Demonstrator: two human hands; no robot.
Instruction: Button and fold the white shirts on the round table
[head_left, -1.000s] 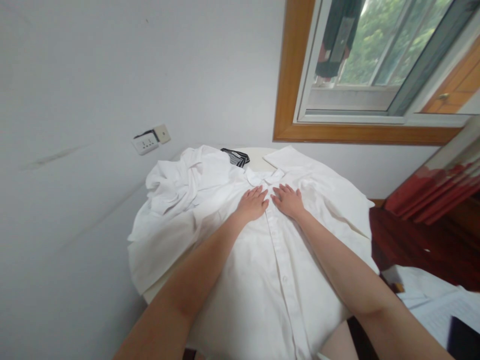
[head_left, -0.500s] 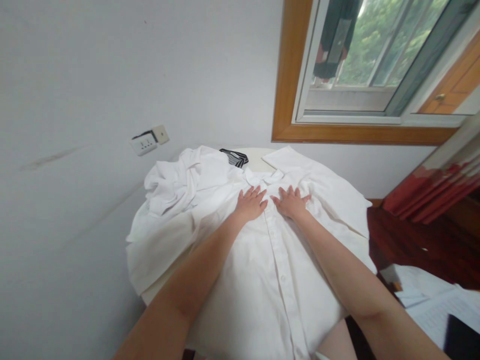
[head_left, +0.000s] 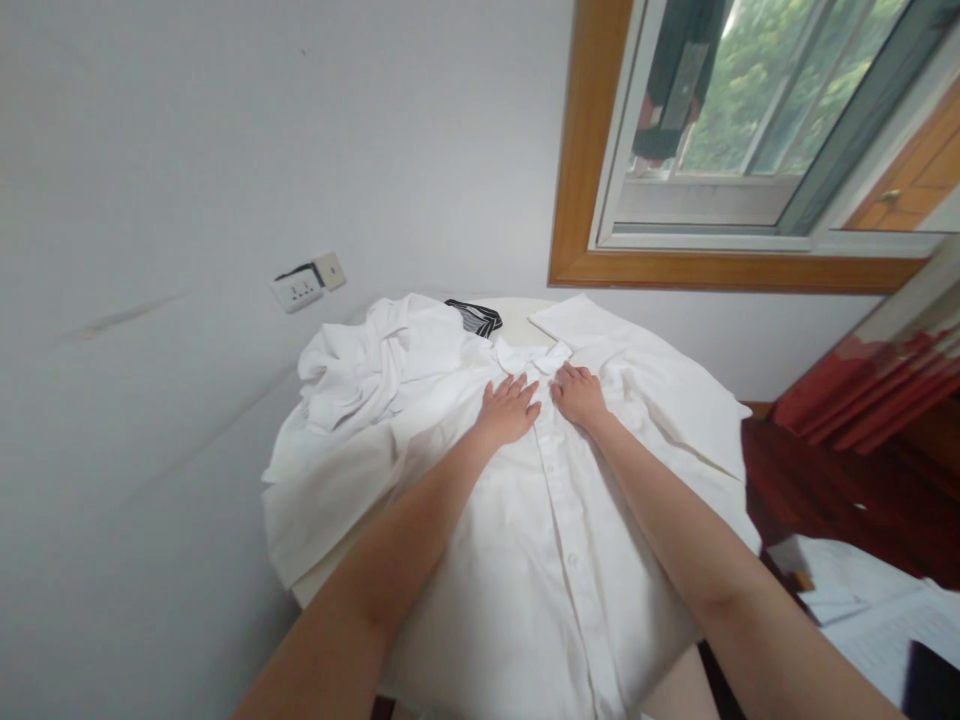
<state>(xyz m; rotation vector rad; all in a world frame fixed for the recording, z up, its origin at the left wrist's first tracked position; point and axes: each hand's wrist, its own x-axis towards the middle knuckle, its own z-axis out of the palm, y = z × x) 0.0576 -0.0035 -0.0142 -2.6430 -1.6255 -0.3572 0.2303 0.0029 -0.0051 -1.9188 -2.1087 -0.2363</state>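
Note:
A white button-up shirt (head_left: 495,560) lies face up and spread over a small table, its collar (head_left: 529,355) at the far end and its button strip running towards me. My left hand (head_left: 508,408) rests flat on the upper chest, left of the buttons, fingers spread. Just right of the strip, below the collar, my right hand (head_left: 579,396) has its fingers drawn together and bent onto the fabric. The right fingertips are partly hidden. One sleeve stretches out on each side.
A crumpled white cloth (head_left: 349,370) lies at the far left, with a black-and-white striped cloth (head_left: 476,318) behind the collar. The wall with a socket (head_left: 298,289) borders the left and back. Papers (head_left: 885,620) sit low at the right, near a red curtain (head_left: 877,385).
My right hand has moved slightly towards the collar, and its spread fingers have come together. My left hand stays flat on the shirt. The view has shifted slightly.

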